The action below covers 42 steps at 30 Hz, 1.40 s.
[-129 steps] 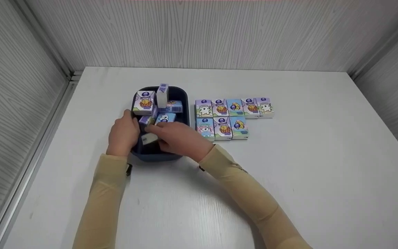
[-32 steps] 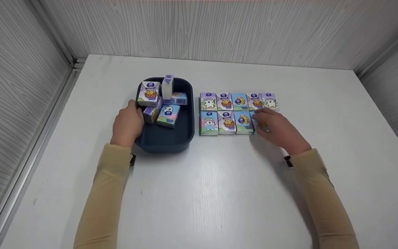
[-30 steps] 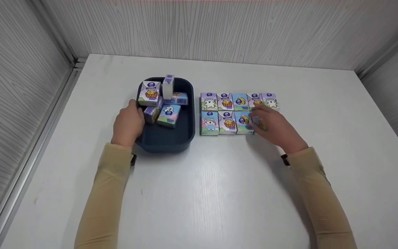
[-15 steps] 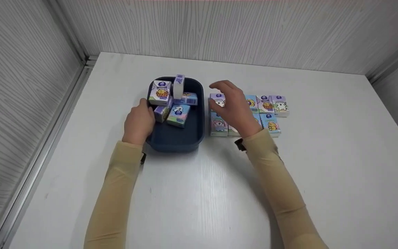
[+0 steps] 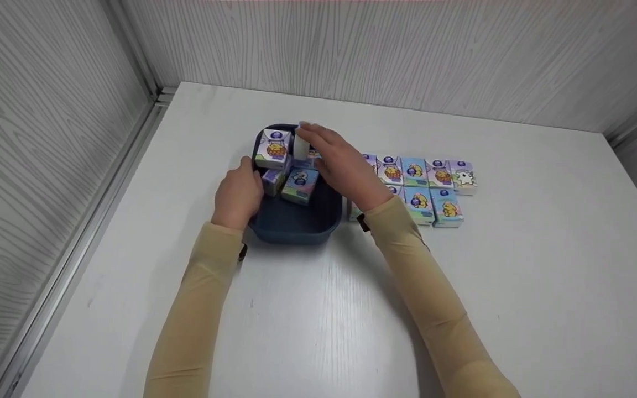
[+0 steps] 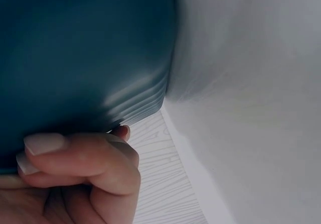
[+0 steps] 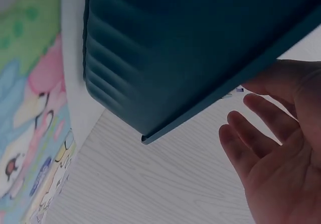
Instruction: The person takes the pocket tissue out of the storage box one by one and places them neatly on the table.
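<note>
A dark blue plastic bin (image 5: pixel 296 237) holds several small boxes printed with cartoon animals. My left hand (image 5: pixel 238 193) grips the bin's left side, fingers curled at its edge in the left wrist view. Over the right rim reaches my right hand (image 5: pixel 349 168), its fingers extended and apart from the thumb. Its fingertips are right at a white-sided box (image 5: pixel 301 148) standing on end at the back, and partly cover it. Lying near it are a purple-white box (image 5: pixel 273 150), a blue-green box (image 5: pixel 300 185) and a purple box (image 5: pixel 273 180) on its side.
Right of the bin, similar boxes lie face up in two touching rows; the right forearm hides part of them. A blue box (image 5: pixel 448 209) ends the front row, a purple box (image 5: pixel 463 178) the back row. Wood-grain panels (image 5: pixel 407 55) border the white table.
Earlier my right hand took a box from the bin and set it at the front row's right end. It then let go and moved left, back over the bin. My left hand stays on the bin.
</note>
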{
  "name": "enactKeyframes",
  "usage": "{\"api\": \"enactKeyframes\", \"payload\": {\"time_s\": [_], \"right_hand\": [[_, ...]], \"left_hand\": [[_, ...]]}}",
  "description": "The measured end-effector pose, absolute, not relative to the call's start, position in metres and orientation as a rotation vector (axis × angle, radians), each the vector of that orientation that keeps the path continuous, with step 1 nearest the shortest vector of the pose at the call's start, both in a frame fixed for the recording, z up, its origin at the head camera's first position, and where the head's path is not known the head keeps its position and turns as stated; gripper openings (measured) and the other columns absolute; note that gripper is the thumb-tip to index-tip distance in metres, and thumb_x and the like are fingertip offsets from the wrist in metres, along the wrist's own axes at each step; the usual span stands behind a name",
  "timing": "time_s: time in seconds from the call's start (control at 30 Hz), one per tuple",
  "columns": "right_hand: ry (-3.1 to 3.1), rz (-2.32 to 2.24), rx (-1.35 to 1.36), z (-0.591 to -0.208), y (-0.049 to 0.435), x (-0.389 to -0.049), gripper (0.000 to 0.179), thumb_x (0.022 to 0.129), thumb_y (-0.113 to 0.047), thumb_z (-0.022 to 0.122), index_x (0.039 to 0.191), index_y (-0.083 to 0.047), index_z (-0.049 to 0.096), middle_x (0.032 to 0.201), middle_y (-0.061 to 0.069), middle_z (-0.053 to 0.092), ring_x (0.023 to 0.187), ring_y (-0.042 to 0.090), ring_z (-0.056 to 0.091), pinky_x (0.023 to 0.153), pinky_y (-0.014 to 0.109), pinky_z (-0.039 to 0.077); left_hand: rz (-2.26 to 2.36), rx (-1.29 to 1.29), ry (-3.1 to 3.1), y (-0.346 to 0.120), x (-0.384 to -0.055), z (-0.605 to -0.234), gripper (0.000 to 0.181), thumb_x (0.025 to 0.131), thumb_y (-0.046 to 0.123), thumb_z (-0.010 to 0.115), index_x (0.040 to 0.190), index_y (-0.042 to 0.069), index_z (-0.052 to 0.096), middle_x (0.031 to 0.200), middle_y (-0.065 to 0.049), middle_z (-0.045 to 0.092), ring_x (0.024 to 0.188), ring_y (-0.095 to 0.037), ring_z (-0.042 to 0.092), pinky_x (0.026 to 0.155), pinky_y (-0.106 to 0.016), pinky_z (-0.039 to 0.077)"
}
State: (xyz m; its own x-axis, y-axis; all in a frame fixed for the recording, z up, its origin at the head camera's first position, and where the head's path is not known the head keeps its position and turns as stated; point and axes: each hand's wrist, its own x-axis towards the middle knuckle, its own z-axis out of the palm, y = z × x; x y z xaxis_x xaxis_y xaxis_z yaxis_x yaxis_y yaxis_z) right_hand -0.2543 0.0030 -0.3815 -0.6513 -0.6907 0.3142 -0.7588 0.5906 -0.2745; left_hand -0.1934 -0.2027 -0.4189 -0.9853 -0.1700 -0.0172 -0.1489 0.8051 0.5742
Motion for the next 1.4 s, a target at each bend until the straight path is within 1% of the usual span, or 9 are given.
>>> {"api": "enactKeyframes", "payload": {"time_s": [0.13, 0.33, 0.57, 0.7, 0.8, 0.9, 1.03, 1.13, 1.4], "right_hand": [[-2.645, 0.557, 1.274, -0.385, 0.002, -0.259, 0.064, 0.093, 0.007, 0.054, 0.148, -0.016, 0.034, 0.154, -0.001, 0.027, 0.14, 0.014, 0.025, 0.108, 0.031, 0.027], [-2.648, 0.517, 1.29, -0.388, -0.003, -0.265, 0.052, 0.092, 0.009, 0.055, 0.138, -0.013, 0.049, 0.151, 0.003, 0.034, 0.136, 0.019, 0.031, 0.106, 0.031, 0.031], [-2.658, 0.484, 1.151, -0.389, -0.001, -0.269, 0.035, 0.092, 0.004, 0.058, 0.123, -0.011, 0.061, 0.127, 0.007, 0.05, 0.114, 0.024, 0.044, 0.097, 0.031, 0.04], [-2.647, 0.48, 1.126, -0.39, 0.001, -0.27, 0.027, 0.091, 0.0, 0.06, 0.116, -0.01, 0.067, 0.118, 0.007, 0.053, 0.108, 0.023, 0.048, 0.095, 0.03, 0.041], [-2.613, 0.498, 1.145, -0.39, 0.002, -0.272, 0.021, 0.091, -0.003, 0.063, 0.11, -0.009, 0.069, 0.115, 0.006, 0.055, 0.106, 0.022, 0.05, 0.095, 0.03, 0.041], [-2.621, 0.497, 1.167, -0.39, 0.004, -0.273, 0.023, 0.091, -0.006, 0.064, 0.114, -0.008, 0.067, 0.122, 0.006, 0.056, 0.114, 0.021, 0.05, 0.099, 0.03, 0.038], [-2.728, 0.449, 1.161, -0.391, 0.002, -0.273, 0.041, 0.09, -0.006, 0.066, 0.13, -0.01, 0.058, 0.137, 0.007, 0.051, 0.127, 0.021, 0.044, 0.105, 0.032, 0.033], [-2.788, 0.421, 1.119, -0.391, 0.0, -0.273, 0.049, 0.088, -0.006, 0.068, 0.135, -0.013, 0.054, 0.14, 0.007, 0.049, 0.129, 0.021, 0.044, 0.105, 0.034, 0.033], [-2.805, 0.367, 1.123, -0.395, -0.007, -0.272, 0.05, 0.087, -0.008, 0.069, 0.135, -0.011, 0.054, 0.138, 0.009, 0.052, 0.127, 0.025, 0.046, 0.105, 0.038, 0.033]], "left_hand": [[-0.923, 0.252, -2.939, -0.2, -0.192, -0.42, 0.032, 0.102, 0.016, 0.038, 0.124, -0.007, 0.046, 0.103, -0.03, 0.061, 0.09, -0.042, 0.063, 0.073, -0.052, 0.048], [-0.887, 0.241, -2.939, -0.2, -0.192, -0.42, 0.033, 0.102, 0.015, 0.038, 0.125, -0.008, 0.045, 0.101, -0.03, 0.062, 0.088, -0.042, 0.064, 0.071, -0.052, 0.049], [-0.909, 0.253, -2.966, -0.201, -0.193, -0.42, 0.036, 0.103, 0.016, 0.037, 0.128, -0.008, 0.044, 0.107, -0.031, 0.06, 0.093, -0.043, 0.062, 0.075, -0.052, 0.048], [-0.93, 0.254, -2.98, -0.202, -0.193, -0.42, 0.036, 0.103, 0.016, 0.036, 0.129, -0.008, 0.042, 0.11, -0.031, 0.059, 0.096, -0.043, 0.062, 0.076, -0.052, 0.047], [-0.941, 0.259, -2.988, -0.203, -0.193, -0.421, 0.036, 0.103, 0.016, 0.035, 0.129, -0.008, 0.042, 0.111, -0.031, 0.059, 0.096, -0.043, 0.061, 0.076, -0.053, 0.047], [-0.947, 0.253, -2.99, -0.202, -0.194, -0.42, 0.036, 0.103, 0.016, 0.035, 0.129, -0.008, 0.042, 0.111, -0.031, 0.058, 0.097, -0.043, 0.061, 0.076, -0.053, 0.047], [-0.947, 0.259, -2.988, -0.204, -0.195, -0.418, 0.036, 0.103, 0.016, 0.035, 0.129, -0.009, 0.042, 0.112, -0.031, 0.058, 0.097, -0.043, 0.061, 0.076, -0.052, 0.047], [-0.937, 0.259, -2.986, -0.204, -0.196, -0.418, 0.036, 0.103, 0.016, 0.036, 0.128, -0.009, 0.042, 0.111, -0.031, 0.058, 0.097, -0.043, 0.061, 0.076, -0.052, 0.047], [-0.91, 0.225, -2.968, -0.203, -0.193, -0.419, 0.034, 0.103, 0.015, 0.036, 0.126, -0.009, 0.044, 0.105, -0.033, 0.06, 0.091, -0.045, 0.062, 0.073, -0.054, 0.047]]}}
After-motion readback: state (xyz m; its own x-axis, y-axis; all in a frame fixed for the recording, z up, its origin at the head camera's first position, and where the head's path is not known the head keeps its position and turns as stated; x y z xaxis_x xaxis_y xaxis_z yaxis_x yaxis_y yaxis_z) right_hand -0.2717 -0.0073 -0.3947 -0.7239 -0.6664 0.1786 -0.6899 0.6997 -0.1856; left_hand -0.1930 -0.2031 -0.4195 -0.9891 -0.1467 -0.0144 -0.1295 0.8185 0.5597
